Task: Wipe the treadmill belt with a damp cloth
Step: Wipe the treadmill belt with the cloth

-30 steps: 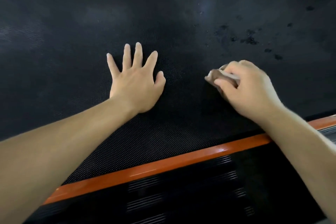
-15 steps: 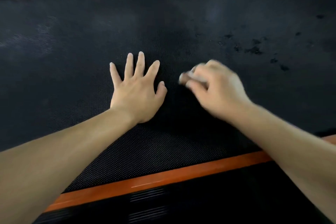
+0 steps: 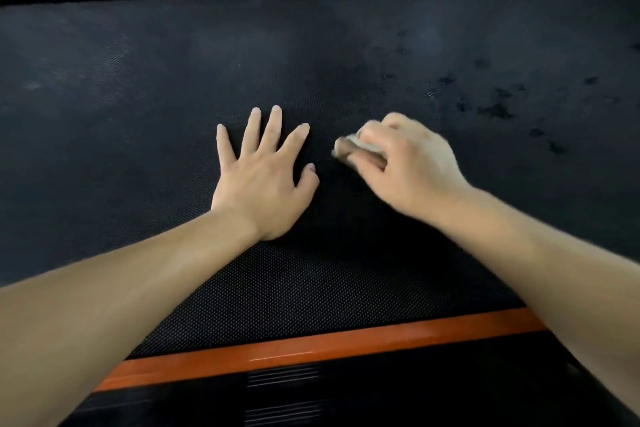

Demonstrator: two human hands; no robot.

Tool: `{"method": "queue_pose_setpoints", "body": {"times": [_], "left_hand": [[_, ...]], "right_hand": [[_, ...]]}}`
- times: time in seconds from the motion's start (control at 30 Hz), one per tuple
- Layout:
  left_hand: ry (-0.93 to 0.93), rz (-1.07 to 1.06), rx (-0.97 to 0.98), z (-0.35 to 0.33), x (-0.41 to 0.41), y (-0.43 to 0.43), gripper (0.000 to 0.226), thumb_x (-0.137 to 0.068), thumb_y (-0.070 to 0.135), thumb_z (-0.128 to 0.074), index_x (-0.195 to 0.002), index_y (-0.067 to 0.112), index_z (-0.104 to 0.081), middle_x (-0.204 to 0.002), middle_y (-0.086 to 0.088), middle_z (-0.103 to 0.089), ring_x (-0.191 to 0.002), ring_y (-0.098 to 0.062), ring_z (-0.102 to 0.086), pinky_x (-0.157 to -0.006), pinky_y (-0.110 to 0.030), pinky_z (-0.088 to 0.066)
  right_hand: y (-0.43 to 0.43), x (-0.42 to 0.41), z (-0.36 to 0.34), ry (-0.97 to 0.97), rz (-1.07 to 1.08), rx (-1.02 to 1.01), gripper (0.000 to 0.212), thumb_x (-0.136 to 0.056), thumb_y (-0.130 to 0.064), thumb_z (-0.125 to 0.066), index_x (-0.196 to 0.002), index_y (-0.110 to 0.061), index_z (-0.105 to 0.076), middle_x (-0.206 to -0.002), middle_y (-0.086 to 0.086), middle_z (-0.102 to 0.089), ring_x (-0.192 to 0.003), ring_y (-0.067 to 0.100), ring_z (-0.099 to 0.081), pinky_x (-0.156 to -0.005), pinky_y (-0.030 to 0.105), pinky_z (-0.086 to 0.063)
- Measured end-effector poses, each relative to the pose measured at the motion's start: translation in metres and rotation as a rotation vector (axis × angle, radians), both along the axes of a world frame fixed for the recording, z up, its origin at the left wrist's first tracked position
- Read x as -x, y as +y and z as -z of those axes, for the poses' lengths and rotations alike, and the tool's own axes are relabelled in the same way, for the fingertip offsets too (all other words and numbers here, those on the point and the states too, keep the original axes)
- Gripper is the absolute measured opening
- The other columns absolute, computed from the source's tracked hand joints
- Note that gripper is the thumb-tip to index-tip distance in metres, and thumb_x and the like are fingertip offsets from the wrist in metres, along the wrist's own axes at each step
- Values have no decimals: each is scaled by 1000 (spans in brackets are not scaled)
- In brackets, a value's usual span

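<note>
Fingers [image 3: 367,161] of right hand [image 3: 415,166] grip cloth [image 3: 349,146] on belt [image 3: 138,80].

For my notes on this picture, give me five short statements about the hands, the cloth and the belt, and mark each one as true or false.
1. The left hand lies flat on the belt with its fingers spread. True.
2. The right hand holds a bunched cloth. True.
3. The cloth touches the left hand. False: a gap of bare belt shows between them.
4. Dark marks lie to the left of the left hand. False: the dark spots lie on the right part of the belt, beyond the right hand.
5. The strips along the belt's edges are blue. False: both strips are orange.
</note>
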State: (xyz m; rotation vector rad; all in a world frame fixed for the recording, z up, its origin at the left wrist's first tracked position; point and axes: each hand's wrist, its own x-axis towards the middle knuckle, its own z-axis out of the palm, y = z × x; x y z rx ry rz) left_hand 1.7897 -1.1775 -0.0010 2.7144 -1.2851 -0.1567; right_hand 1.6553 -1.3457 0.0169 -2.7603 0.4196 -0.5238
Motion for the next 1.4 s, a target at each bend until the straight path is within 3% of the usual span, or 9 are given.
{"method": "queue_pose_setpoints", "body": {"times": [0.2, 0.33, 0.43, 0.53, 0.77, 0.97, 1.1, 1.23, 1.4], "left_hand": [[13, -17, 6, -1, 2, -1, 72, -92, 61, -14, -159, 35, -20, -172, -3, -4, -157, -26, 7, -122, -64, 6], [18, -27, -1, -4, 3, -2, 74, -90, 61, -12, -159, 36, -19, -172, -2, -3, -157, -25, 8, -122, -63, 6], [11, -28, -10, -4, 3, -3, 75, -89, 61, -12, -159, 35, -19, -171, -2, -3, -157, -26, 8, -122, -64, 5], [8, -14, -4, -2, 3, -3, 73, -91, 60, -14, -159, 34, -21, -171, -4, -4, -157, -28, 6, -121, -65, 5], [-4, 10, 22, 1, 3, -2, 70, -95, 58, -15, -159, 31, -20, -171, -8, -4, -157, -31, 7, -120, -67, 6], [-5, 27, 37, -1, 3, -2, 70, -96, 54, -20, -159, 24, -26, -170, -15, -9, -157, -38, 4, -118, -71, 3], [41, 54, 56, -2, -1, 1, 68, -98, 54, -24, -158, 23, -28, -169, -17, -10, -156, -39, 3, -118, -71, 3], [53, 49, 69, -11, -3, -3, 66, -97, 54, -29, -156, 25, -33, -168, -17, -17, -156, -39, -5, -118, -72, -1], [131, -106, 43, -18, -27, -43, 64, -102, 51, -30, -160, 28, -19, -170, -15, 1, -156, -36, 11, -117, -71, 10]], "right_hand": [[-83, -43, 0, -34, 368, -42, 25, -96, -42, -57, -89, -18, -54, -93, 6, -57, -88, 32, -60, -67, 33, -40], [-27, -32, 3, -34, 143, -127, 31, -92, -50, -62, -89, -20, -65, -91, -4, -58, -87, 16, -57, -67, 32, -45], [-11, -27, 4, -32, -39, -120, 35, -89, -51, -64, -88, -17, -66, -91, -1, -59, -86, 18, -58, -67, 37, -51], [-33, -38, 4, -39, -14, -61, 34, -88, -50, -68, -87, -15, -64, -90, -1, -57, -83, 17, -55, -64, 34, -46], [-86, -92, -5, 30, 390, -59, 28, -96, -45, -58, -94, -18, -54, -97, 0, -49, -94, 28, -57, -68, 33, -36], [-9, -60, -6, 22, 11, -138, 19, -92, -43, -64, -79, -34, -54, -94, -7, -60, -91, 14, -61, -73, 35, -51], [-57, -103, -8, 37, 201, 40, 35, -92, -52, -60, -84, -17, -62, -91, -2, -55, -87, 18, -57, -72, 36, -47], [-108, -148, -16, 60, 480, -38, 36, -91, -53, -56, -86, -17, -57, -94, 7, -63, -88, 28, -62, -66, 32, -39], [-59, -108, -11, 81, 178, -134, 36, -91, -54, -59, -84, -19, -62, -97, 0, -63, -89, 17, -60, -78, 37, -50]]}}
